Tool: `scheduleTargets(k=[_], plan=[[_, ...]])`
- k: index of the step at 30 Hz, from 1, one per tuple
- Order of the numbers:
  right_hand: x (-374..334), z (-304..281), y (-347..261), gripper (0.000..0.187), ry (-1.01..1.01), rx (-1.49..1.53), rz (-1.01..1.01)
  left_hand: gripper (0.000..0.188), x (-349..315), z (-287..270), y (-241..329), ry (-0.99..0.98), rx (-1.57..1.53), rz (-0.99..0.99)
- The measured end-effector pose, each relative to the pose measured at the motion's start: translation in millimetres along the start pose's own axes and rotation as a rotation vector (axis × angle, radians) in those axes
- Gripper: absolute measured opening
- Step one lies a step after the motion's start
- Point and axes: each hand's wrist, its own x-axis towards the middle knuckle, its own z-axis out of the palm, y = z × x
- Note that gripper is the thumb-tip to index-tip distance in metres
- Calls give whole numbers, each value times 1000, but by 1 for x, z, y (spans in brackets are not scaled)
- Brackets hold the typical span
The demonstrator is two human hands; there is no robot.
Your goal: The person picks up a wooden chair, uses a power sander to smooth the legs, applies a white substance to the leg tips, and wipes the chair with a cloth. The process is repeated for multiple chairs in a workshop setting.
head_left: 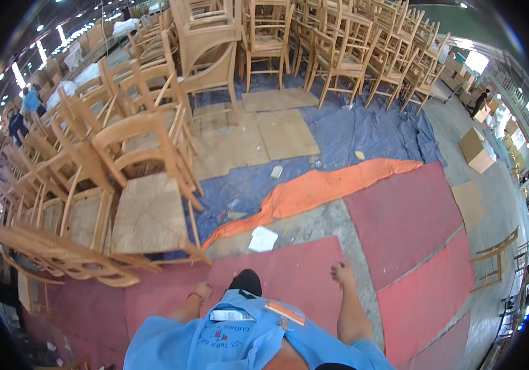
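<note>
My left hand [201,290] hangs low over the red mats, a red band around its wrist. It is blurred, and its fingers cannot be made out clearly. Out to the right, my right hand [341,273] hangs over the edge of a red mat [289,265], its fingers loosely curled and no object visible in them. Neither hand touches a chair. Closest to my left hand is a wooden chair [147,209] with a pale seat, at the edge of a crowded group of unpainted chairs.
Stacked wooden chairs [338,52] stand at the back. A blue tarp [363,132], cardboard sheets [286,132] and a crumpled orange sheet [314,188] cover the floor. White paper [263,239] lies ahead. At the right are a cardboard box [477,151] and a lone chair [492,259].
</note>
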Motion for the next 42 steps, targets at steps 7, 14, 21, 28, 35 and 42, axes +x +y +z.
scheduleTargets(k=[7, 14, 21, 28, 35, 42], plan=[[196, 28, -181, 35, 55, -209, -227, 22, 127, -27, 116, -271, 42, -25], [236, -5, -118, 21, -27, -251, 372, 22, 325, -171, 320, 105, 693, 658], [287, -19, -122, 24, -79, -128, 685, 28, 422, -273, 635, 38, -550, 444], [535, -71, -202, 29, -289, -965, 60, 12, 547, -273, 762, 30, -300, 298], [739, -103, -486, 25, 24, -98, -97, 22, 608, -224, 730, -157, 403, 379], [857, -131, -642, 39, -161, -41, -99, 27, 680, -207, 820, -351, 79, -21]])
